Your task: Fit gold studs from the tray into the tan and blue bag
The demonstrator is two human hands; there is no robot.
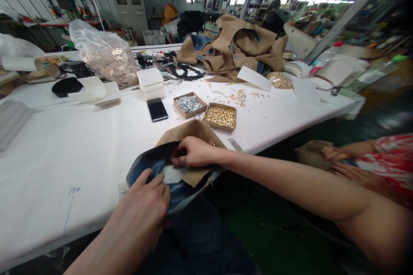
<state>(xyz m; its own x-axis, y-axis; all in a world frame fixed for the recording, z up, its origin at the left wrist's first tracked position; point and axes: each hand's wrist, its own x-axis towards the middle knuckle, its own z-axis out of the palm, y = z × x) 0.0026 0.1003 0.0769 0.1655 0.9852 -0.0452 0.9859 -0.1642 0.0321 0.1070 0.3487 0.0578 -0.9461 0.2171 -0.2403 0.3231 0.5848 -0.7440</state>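
A tan fabric piece with a dark blue lining [138,167] lies folded open at the table's front edge; it looks like an unfinished bag. My left hand [150,200] grips its near side, fingers over the blue rim and thumb hidden beneath. Inside the opening, my right hand [195,152] has thumb and fingertips brought together near the lining. A tiny pale spot shows at those fingertips, too small to name. Just beyond the fabric stand a small cardboard box of silver metal rings [190,104] and another of gold metal fittings [221,117].
Loose gold fittings [238,96] are scattered behind the boxes. A phone [157,109] lies beside white pads [151,84]. A heap of tan-and-blue pieces [235,45] and a plastic bag of small parts [106,58] stand farther back. At right, another person's hands [346,165] hold tan fabric.
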